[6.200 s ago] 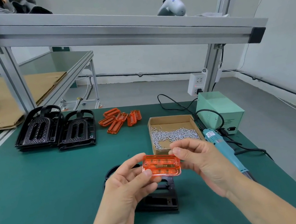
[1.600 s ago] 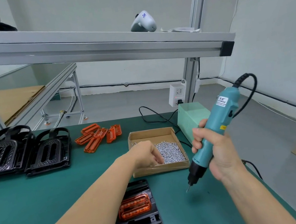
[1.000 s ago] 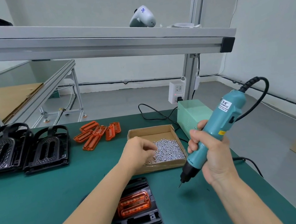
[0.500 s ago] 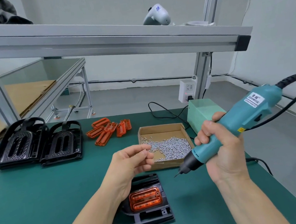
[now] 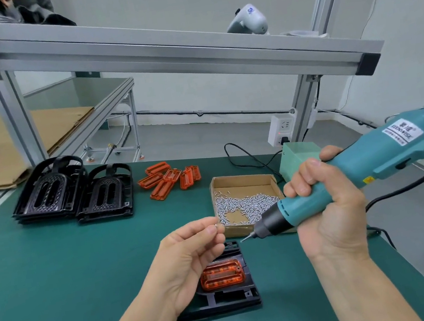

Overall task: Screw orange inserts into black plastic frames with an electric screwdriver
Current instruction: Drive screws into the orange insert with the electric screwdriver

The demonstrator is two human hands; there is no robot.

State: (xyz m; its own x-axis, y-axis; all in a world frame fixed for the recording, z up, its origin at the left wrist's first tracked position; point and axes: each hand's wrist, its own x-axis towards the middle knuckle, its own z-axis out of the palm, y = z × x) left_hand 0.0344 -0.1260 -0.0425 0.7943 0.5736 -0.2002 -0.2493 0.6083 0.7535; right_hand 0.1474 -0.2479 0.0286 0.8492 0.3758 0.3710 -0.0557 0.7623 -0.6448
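An orange insert [image 5: 221, 274] lies seated in a black plastic frame [image 5: 231, 296] on the green mat near me. Above the frame my left hand [image 5: 191, 248] pinches a small silver screw [image 5: 216, 225] between thumb and fingertips. My right hand [image 5: 325, 206] grips the teal electric screwdriver [image 5: 350, 175], tilted almost level, its bit tip [image 5: 243, 239] pointing left toward the screw and a short gap from it. A cardboard box of screws [image 5: 245, 205] sits just behind both hands.
Two stacks of black frames [image 5: 72, 192] stand at the far left, loose orange inserts [image 5: 169, 179] beside them. A green power supply [image 5: 299, 152] and cables lie at the back right. An aluminium rail [image 5: 162, 55] crosses overhead. The mat's right edge is close.
My left hand left the screw box and rose with a screw pinched in its fingers. My right hand tilted the screwdriver flatter and brought its bit nearer the left hand.
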